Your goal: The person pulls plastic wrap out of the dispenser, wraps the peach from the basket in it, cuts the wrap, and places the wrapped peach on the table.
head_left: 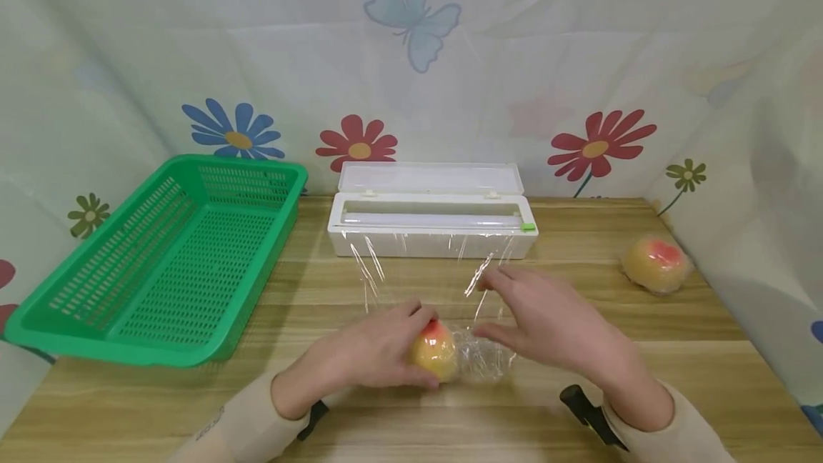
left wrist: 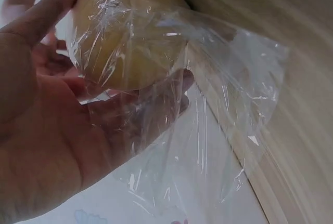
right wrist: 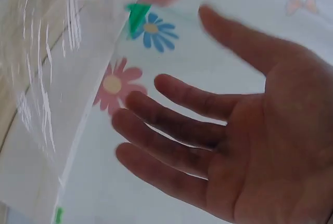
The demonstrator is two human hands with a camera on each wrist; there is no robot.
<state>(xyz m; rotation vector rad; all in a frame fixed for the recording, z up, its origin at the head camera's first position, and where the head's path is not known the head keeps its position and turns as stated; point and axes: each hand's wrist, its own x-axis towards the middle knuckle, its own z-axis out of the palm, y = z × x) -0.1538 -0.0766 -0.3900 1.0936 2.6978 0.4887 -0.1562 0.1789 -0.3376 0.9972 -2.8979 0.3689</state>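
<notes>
Peach [head_left: 437, 354] at near centre on the counter [head_left: 482, 434], the left hand's grip [head_left: 386, 350] pinching it, the right hand [head_left: 549, 314] spread; film [head_left: 485, 357] stretches from the far box [head_left: 431, 244], seemingly uncut; second peach [head_left: 656, 265], right, looks wrapped.

Left hand [head_left: 379, 349]: grips yellow-red fruit [head_left: 437, 352], the clock's centre
Right hand [head_left: 553, 316]: beside the clear film [head_left: 479, 284]
White box [head_left: 418, 198]: twelve o'clock, lid [head_left: 431, 177] raised
Second fruit [head_left: 656, 265]: film-wrapped, two o'clock
Green basket [head_left: 251, 306]: ten o'clock, on the desk [head_left: 501, 434]
</notes>
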